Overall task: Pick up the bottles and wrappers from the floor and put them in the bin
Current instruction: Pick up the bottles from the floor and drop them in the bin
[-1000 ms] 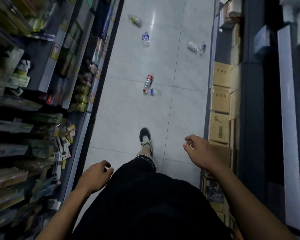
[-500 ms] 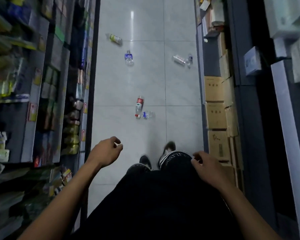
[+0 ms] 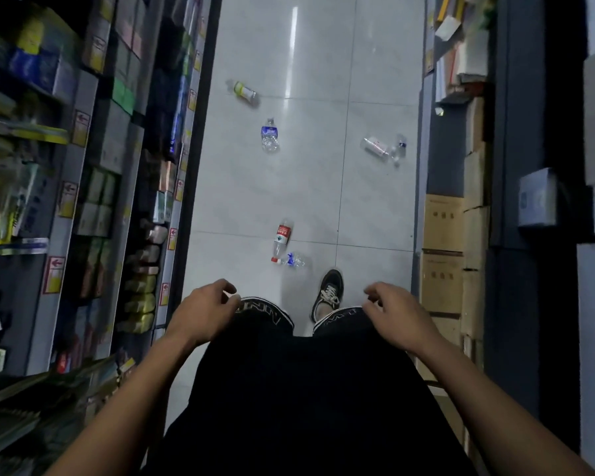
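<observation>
Several empty plastic bottles lie on the tiled aisle floor. Nearest is a red-labelled bottle (image 3: 281, 239), with a small crushed blue-capped bottle (image 3: 294, 260) touching its cap end, just ahead of my right shoe (image 3: 328, 293). Farther off lie a blue-labelled bottle (image 3: 269, 135), a yellow-labelled bottle (image 3: 245, 92) and a clear bottle pair (image 3: 382, 149) near the right wall. My left hand (image 3: 205, 310) and my right hand (image 3: 397, 312) hang in front of my thighs, fingers loosely curled, holding nothing. No bin is in view.
Stocked shop shelves (image 3: 93, 187) line the left side of the narrow aisle. Stacked cardboard boxes (image 3: 442, 255) and a dark cabinet (image 3: 516, 269) stand along the right. The pale tiled floor (image 3: 255, 194) runs ahead between them.
I have stepped forward along the aisle, so the bottles are closer. My right foot is now in front. Both hands stay loosely curled and have swung level with each other.
</observation>
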`<state>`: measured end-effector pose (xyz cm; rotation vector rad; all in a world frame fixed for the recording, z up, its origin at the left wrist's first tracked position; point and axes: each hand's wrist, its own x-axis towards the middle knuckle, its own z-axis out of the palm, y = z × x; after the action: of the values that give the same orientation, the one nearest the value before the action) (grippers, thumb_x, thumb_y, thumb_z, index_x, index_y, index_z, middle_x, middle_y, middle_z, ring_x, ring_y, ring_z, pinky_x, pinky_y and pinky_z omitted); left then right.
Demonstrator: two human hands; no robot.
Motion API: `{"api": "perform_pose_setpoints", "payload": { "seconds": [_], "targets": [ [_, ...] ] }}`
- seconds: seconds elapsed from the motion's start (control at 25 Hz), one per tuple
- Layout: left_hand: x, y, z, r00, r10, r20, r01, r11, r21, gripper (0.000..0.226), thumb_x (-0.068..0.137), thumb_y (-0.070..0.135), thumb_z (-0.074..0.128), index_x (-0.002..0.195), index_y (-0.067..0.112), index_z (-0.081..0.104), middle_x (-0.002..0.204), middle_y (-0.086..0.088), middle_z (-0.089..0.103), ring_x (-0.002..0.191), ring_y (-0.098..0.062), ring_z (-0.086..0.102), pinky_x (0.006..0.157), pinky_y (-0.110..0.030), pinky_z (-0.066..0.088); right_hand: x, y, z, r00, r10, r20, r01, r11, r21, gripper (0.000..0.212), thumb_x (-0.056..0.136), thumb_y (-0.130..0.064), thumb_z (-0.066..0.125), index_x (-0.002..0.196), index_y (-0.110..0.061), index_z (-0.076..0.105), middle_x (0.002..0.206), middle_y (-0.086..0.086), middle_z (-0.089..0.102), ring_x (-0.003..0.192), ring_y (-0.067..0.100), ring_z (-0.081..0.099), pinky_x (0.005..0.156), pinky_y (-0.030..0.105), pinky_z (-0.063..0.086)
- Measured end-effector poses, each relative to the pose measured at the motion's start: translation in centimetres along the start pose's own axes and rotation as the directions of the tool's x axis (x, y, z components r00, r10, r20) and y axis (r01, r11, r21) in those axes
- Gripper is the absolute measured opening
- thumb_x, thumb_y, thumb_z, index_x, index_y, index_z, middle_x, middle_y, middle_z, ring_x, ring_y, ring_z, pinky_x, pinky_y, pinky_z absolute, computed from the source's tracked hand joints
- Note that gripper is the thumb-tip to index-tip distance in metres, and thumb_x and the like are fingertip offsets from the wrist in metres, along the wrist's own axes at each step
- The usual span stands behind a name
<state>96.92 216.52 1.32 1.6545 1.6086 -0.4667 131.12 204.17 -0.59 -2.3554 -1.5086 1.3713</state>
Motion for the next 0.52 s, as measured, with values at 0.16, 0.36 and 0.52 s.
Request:
{"api": "perform_pose_setpoints", "payload": {
  "seconds": [0.16, 0.36, 0.52],
  "targets": [
    [4.2, 1.0, -1.4, 0.999, -0.005, 0.052, 0.004, 1.0, 0.017, 0.033, 0.096, 0.047, 0.054, 0.12, 0.027, 0.066, 0.109, 0.006, 0.074, 0.099, -0.022, 0.068, 0.088, -0.038, 0.054, 6.7, -2.4, -1.5, 0.997, -0.031, 0.075, 0.034, 0.999, -0.04, 0.038, 0.098, -0.041, 0.054, 0.128, -0.019, 0.063, 0.121, -0.002, 0.069, 0.11, 0.018, 0.063, 0.092, 0.038, 0.053],
    [16.3, 1.4, 0.4, 0.981, 0.007, 0.195, -0.015, 0.999, 0.041, 0.022, 0.094, 0.043, 0.053, 0.108, 0.032, 0.066, 0.103, 0.006, 0.072, 0.097, -0.023, 0.066, 0.082, -0.037, 0.053, 16.6, -2.9, 3.5, 0.985, 0.072, 0.155, -0.06, 0.995, -0.084, 0.035, 0.096, -0.039, 0.05, 0.12, -0.018, 0.064, 0.113, 0.003, 0.07, 0.103, 0.024, 0.064, 0.084, 0.041, 0.055],
    [30.0, -0.5, 7.0, 0.957, 0.024, 0.288, -0.054, 0.994, 0.096, 0.019, 0.091, 0.038, 0.053, 0.102, 0.026, 0.064, 0.104, -0.001, 0.072, 0.089, -0.024, 0.061, 0.073, -0.035, 0.048, 26.9, -1.2, 13.1, 0.951, 0.246, 0.185, -0.262, 0.963, 0.069, 0.028, 0.094, -0.035, 0.053, 0.114, -0.021, 0.066, 0.109, 0.001, 0.068, 0.099, 0.023, 0.063, 0.084, 0.04, 0.054]
  ]
}}
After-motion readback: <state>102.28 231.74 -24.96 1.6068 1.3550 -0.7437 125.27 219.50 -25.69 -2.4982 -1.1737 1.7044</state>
